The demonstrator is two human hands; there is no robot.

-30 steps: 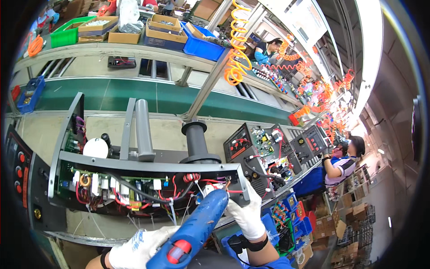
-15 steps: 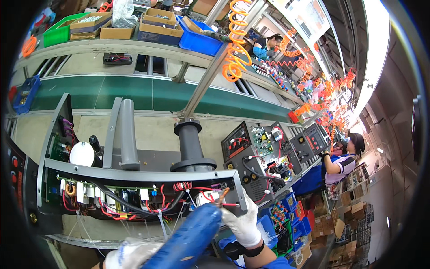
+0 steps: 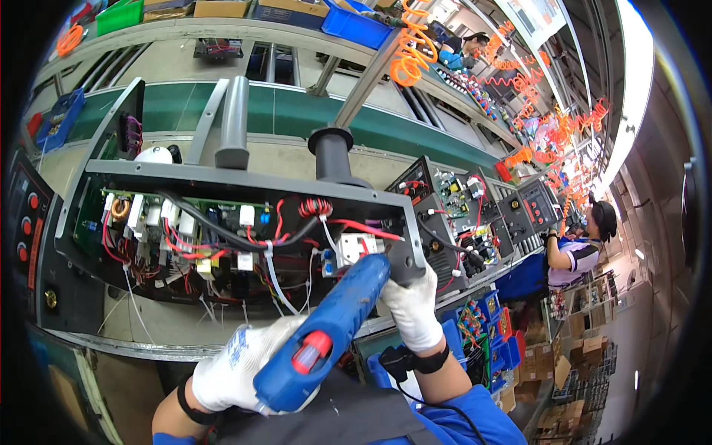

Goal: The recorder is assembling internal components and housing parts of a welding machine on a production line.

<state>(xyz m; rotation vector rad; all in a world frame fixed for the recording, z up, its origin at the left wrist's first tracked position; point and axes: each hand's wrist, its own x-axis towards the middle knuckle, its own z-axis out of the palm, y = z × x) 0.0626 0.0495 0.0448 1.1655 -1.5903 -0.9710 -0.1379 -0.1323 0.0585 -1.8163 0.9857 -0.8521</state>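
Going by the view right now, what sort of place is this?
Probably a factory assembly line for electrical equipment: an open electronics chassis in front, what looks like a green conveyor belt beyond it, and a coiled orange hose hanging overhead.

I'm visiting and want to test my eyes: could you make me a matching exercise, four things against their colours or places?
1. Right hand
2. Blue tool
3. Coiled hose
4. Conveyor belt

A. Green
B. Held by the left hand
C. Orange
D. At a corner of the open housing

Pairs: 1-D, 2-B, 3-C, 4-A
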